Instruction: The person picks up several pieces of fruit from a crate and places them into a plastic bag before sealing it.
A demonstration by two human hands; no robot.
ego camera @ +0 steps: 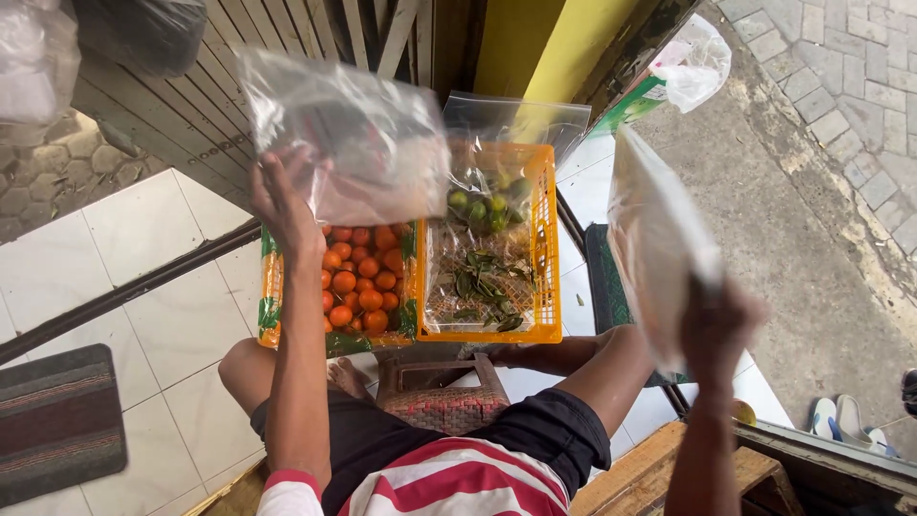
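My left hand (280,203) is raised and grips a clear plastic bag (349,134) by its lower left corner, holding it above an orange crate (270,296) filled with small oranges (358,272). My right hand (718,325) is lifted at the right and holds a stack of clear plastic bags (654,239) seen edge-on and blurred. Beside the oranges sits a second orange crate (546,248) holding green limes (478,205), loose leaves and a clear plastic liner.
I sit with bare legs over a small brown woven stool (444,397) on white floor tiles (153,325). A striped doormat (57,420) lies at the left. A green mat (607,277) and sandals (845,420) are at the right. A wooden slatted wall stands behind the crates.
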